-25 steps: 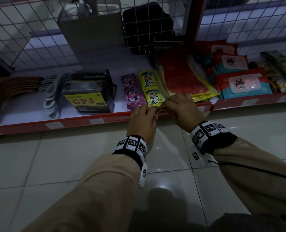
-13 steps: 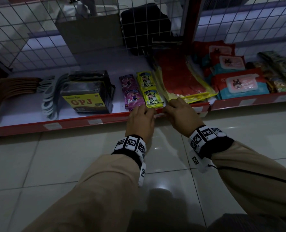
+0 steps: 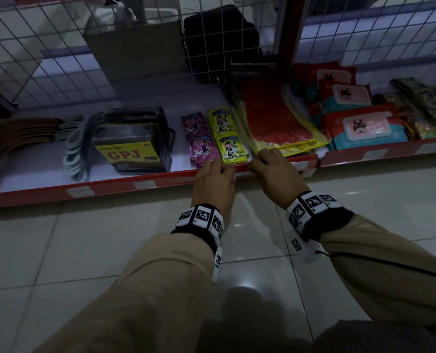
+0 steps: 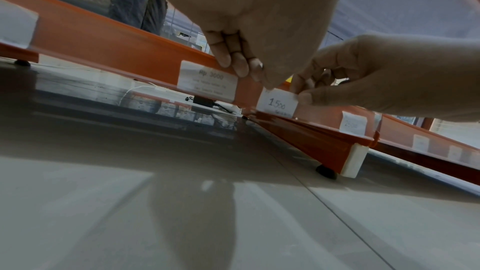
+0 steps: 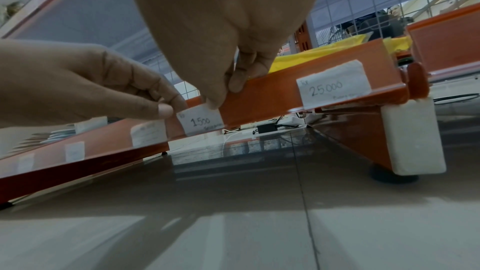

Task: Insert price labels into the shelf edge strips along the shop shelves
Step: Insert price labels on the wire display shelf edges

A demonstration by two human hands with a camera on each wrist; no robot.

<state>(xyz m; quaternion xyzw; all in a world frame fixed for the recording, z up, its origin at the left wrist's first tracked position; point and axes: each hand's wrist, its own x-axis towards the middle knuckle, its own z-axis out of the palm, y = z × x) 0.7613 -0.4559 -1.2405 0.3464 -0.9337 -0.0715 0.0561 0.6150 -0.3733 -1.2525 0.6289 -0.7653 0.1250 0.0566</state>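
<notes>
From the head cam I've got both hands down at the front of the bottom shelf. My left hand (image 3: 213,183) and right hand (image 3: 275,171) sit close together on the red edge strip (image 3: 125,183), right in front of the yellow sachets (image 3: 231,149) and the pink sachets (image 3: 201,149). The GPJ box (image 3: 132,146) is further left on the shelf, wet wipes packs (image 3: 364,126) off to the right. I can't really see the label from up here, the hands cover it.

Left wrist cam is way better. The price label (image 4: 277,103) reads 1500 and it's sitting against the strip, lower edge near the bottom lip. My right hand (image 4: 376,81) pinches its right end between thumb and fingers. A label reading Rp 3000 (image 4: 207,81) is already in the strip just beside it, with my left fingers (image 4: 240,63) curled over the strip's top edge.

Right wrist cam: same 1500 label (image 5: 201,121), left hand (image 5: 85,83) has a narrow grip on its left corner, right thumb presses its top edge. Whether it's fully tucked in, hard to say, it's blurry. A 25000 label (image 5: 333,85) sits further along near the white end cap (image 5: 413,141).
</notes>
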